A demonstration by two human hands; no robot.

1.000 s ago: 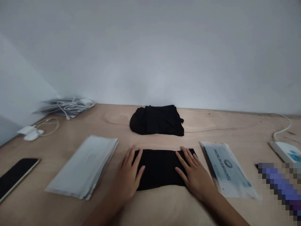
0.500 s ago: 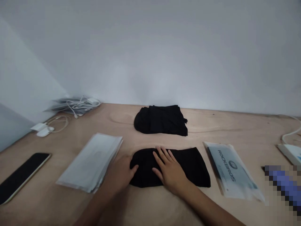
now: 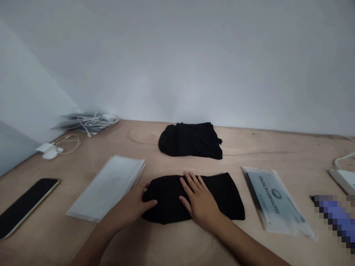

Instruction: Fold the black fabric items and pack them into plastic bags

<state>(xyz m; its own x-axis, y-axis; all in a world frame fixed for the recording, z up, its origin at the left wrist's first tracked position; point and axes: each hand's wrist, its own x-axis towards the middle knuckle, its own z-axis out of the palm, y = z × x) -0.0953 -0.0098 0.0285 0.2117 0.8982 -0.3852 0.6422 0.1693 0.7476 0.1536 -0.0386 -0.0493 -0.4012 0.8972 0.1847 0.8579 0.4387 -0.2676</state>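
A flat black fabric piece (image 3: 169,199), rounded at its left end, lies across the table in front of me. My left hand (image 3: 135,203) pinches that rounded end, thumb on top and the other fingers at the edge, partly hidden. On the middle of the same cloth my right hand (image 3: 198,197) rests palm down, its fingers stretched out. Behind it, nearer the wall, is a second black fabric piece (image 3: 191,140), folded and apart from both hands.
Frosted plastic bags (image 3: 105,188) are stacked at left, close to my left forearm. A filled ROCKBROS packet (image 3: 276,201) lies to the right. Farther left are a phone (image 3: 26,207), a white charger (image 3: 51,150) and a pile of cables (image 3: 95,120). A pixelated blue item (image 3: 335,218) sits far right.
My left hand has moved left, and the cloth's rounded end has gone with it. The cloth's right end has shifted slightly left too. My right hand stays nearly in place.
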